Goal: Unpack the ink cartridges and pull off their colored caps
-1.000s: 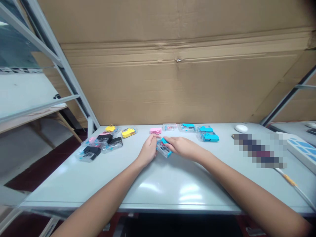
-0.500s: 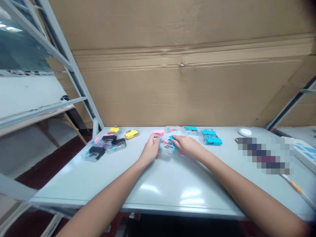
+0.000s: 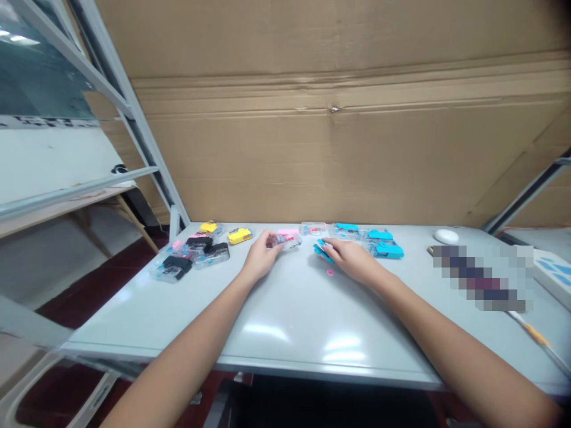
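- Left hand (image 3: 262,257) pinches a clear case (image 3: 293,241), just in front of a pink piece (image 3: 288,232) near the counter's (image 3: 285,321) back edge.
- Right hand (image 3: 354,258) pinches a blue piece (image 3: 323,252); a pink disc (image 3: 329,272) lies just beside it, toward the front edge.
- Blue-topped cases (image 3: 388,250) lie along the back edge.
- Black-topped cases (image 3: 178,266) lie by the left edge.
- White rounded object (image 3: 446,236) rests near the back right corner.

I now have my left hand (image 3: 262,257) drawn away with the clear case (image 3: 292,240), up against the pink block (image 3: 288,232) in view, while my right hand (image 3: 355,259) holds the blue piece (image 3: 322,252) separately. The pink disc (image 3: 329,272), partly covered before, shows fully on the desk (image 3: 289,309).
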A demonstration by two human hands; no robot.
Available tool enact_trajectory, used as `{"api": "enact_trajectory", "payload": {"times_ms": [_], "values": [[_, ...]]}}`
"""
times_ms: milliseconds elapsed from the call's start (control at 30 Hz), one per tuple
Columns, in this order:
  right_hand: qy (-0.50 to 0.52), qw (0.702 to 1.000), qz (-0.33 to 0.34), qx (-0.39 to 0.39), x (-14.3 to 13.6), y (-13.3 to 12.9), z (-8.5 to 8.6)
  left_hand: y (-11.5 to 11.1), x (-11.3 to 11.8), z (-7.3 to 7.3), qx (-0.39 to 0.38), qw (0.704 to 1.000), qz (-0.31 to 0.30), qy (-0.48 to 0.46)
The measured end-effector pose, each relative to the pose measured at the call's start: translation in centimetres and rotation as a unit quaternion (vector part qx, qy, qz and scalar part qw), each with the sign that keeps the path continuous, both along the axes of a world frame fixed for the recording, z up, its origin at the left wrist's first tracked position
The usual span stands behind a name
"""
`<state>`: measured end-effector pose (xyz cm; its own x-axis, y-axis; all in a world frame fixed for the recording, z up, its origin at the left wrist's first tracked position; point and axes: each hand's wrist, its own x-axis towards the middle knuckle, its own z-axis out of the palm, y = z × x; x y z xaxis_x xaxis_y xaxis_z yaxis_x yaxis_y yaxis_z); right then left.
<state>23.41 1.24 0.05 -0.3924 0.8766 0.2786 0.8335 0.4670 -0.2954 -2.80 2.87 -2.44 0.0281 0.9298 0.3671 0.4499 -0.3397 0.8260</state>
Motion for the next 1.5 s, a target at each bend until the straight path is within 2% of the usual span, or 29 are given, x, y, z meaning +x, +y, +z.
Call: {"api": "enact_trajectory", "payload": {"times_ms": [200,367,433,533,633,700,767,800,867,933,967,1033,1133,1233,1300,1433,1500], "values": [[-0.036,0.998,0.046,0.022,-1.6,-1.5,0.2,-0.6,0.3,0.1,0.061,0.997,-0.029,0.038],[-0.125,0.984,0.092,0.091,-3.3,-2.1,-0.9,-1.3,0.8,0.6,0.118,0.991,-0.01,0.054],[-0.153,0.978,0.096,0.108,-3.7,-2.1,-1.3,-1.6,1.2,0.9,0.154,0.984,-0.022,0.085],[-0.152,0.978,0.085,0.116,-3.6,-2.0,-1.4,-1.7,1.9,1.4,0.244,0.95,-0.059,0.183],[-0.086,0.991,0.053,0.092,-2.7,-1.5,-1.2,-1.1,2.5,1.7,0.308,0.911,-0.07,0.264],[-0.032,0.996,0.021,0.079,-1.7,-0.8,-1.1,-0.5,2.8,1.8,0.329,0.901,-0.074,0.275],[0.029,0.995,-0.015,0.099,-0.7,0.0,-0.8,0.0,3.3,1.9,0.314,0.914,-0.091,0.24],[0.062,0.991,-0.028,0.118,-0.2,0.5,-0.7,0.2,3.6,2.0,0.284,0.932,-0.098,0.205],[0.122,0.98,-0.037,0.153,0.4,1.3,-0.3,0.6,4.4,2.2,0.172,0.976,-0.096,0.094],[0.138,0.975,-0.02,0.171,0.7,1.9,0.2,1.1,5.5,2.4,0.017,0.996,-0.07,-0.05],[0.125,0.977,-0.007,0.174,0.7,2.1,0.5,1.4,6.0,2.5,-0.053,0.99,-0.066,-0.113],[0.064,0.983,0.014,0.172,0.7,2.5,0.8,2.3,6.8,2.5,-0.12,0.977,-0.073,-0.158],[-0.035,0.988,0.022,0.147,1.0,3.3,0.8,3.6,6.9,2.5,-0.17,0.967,-0.109,-0.155],[-0.06,0.992,0.026,0.109,1.4,4.3,0.3,4.3,5.5,2.7,-0.226,0.949,-0.179,-0.129],[-0.057,0.994,0.036,0.082,1.5,4.9,0.0,4.3,4.2,3.1,-0.232,0.946,-0.212,-0.076],[-0.056,0.996,0.037,0.05,1.4,6.2,-0.5,3.9,1.8,3.8,-0.115,0.982,-0.144,0.042],[-0.068,0.996,0.031,0.044,1.2,6.7,-0.7,4.0,1.0,3.7,-0.027,0.986,-0.125,0.103]]}}
